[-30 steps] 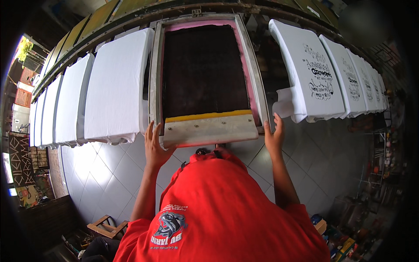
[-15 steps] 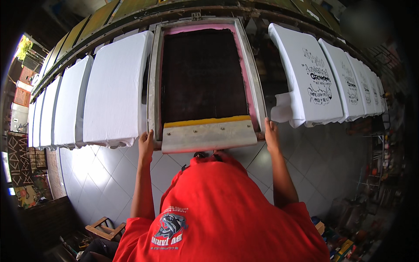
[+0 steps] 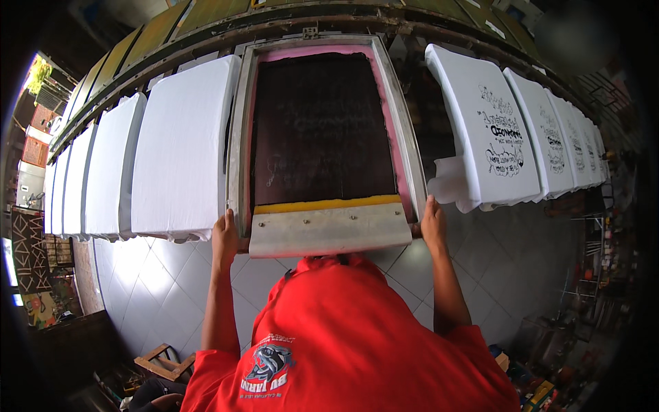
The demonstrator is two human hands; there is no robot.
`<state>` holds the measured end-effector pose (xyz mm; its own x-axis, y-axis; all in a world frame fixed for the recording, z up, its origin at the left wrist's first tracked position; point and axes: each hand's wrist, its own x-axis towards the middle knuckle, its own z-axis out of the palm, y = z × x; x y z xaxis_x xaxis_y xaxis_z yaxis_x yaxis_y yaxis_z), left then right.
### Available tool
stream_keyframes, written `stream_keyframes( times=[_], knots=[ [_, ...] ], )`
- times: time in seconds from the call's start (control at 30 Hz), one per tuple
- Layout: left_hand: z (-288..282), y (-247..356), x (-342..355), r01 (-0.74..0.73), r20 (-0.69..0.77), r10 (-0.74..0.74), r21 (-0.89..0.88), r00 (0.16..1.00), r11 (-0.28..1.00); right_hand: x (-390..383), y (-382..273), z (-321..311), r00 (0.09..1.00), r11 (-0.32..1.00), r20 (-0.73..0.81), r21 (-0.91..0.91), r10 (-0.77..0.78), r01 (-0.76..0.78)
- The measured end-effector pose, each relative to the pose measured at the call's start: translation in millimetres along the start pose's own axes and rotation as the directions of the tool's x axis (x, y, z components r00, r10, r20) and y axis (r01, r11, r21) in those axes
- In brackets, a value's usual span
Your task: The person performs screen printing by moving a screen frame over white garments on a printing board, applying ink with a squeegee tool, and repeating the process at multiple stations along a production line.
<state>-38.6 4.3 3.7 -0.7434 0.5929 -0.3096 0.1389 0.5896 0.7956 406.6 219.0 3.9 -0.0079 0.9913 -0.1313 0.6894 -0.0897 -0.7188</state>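
Observation:
In front of me is a screen-printing frame [image 3: 240, 130] with pale metal rails and a dark mesh [image 3: 319, 117] edged in pink. Faint design lines show in the mesh. A squeegee [image 3: 329, 230], a grey metal plate with a yellow blade, lies across the frame's near end. My left hand [image 3: 225, 237] grips the near left corner, fingers curled on the rail. At the near right corner, my right hand [image 3: 433, 223] grips the other rail. What lies beneath the frame is hidden.
To the left, plain white shirts [image 3: 182, 144] stretch over a row of boards. Printed white shirts [image 3: 498, 130] run along the right, the nearest beside the frame. A metal rail [image 3: 439, 31] passes behind. Below are grey floor tiles [image 3: 158, 275] and a wooden stool [image 3: 165, 360].
The frame's near end, with the squeegee on it, has come toward me and appears larger. Both hands moved with it. Design lines in the mesh show more clearly now.

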Motion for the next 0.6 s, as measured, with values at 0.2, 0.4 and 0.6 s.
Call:
stream_keyframes(
  times=[0.2, 0.4, 0.6],
  knots=[
    [-37.0, -11.9, -13.8, -0.056, -0.037, 0.055, -0.029, 0.998, 0.998, -34.1, -43.2, -11.1, 0.998, 1.0, 0.062, 0.003, 0.024, -0.024],
    [-183.9, -113.4, 45.0, 0.137, -0.187, -0.162, -0.139, 0.969, 0.981, -102.1, -144.5, 69.2, 0.987, 0.985, 0.005, 0.053, -0.162, 0.161],
    [-387.6, -261.4, 119.9, -0.032, -0.186, 0.074, 0.22, 0.98, 0.975, -173.9, -243.5, 217.9, 0.975, 0.955, 0.079, 0.233, -0.207, 0.184]
  ],
)
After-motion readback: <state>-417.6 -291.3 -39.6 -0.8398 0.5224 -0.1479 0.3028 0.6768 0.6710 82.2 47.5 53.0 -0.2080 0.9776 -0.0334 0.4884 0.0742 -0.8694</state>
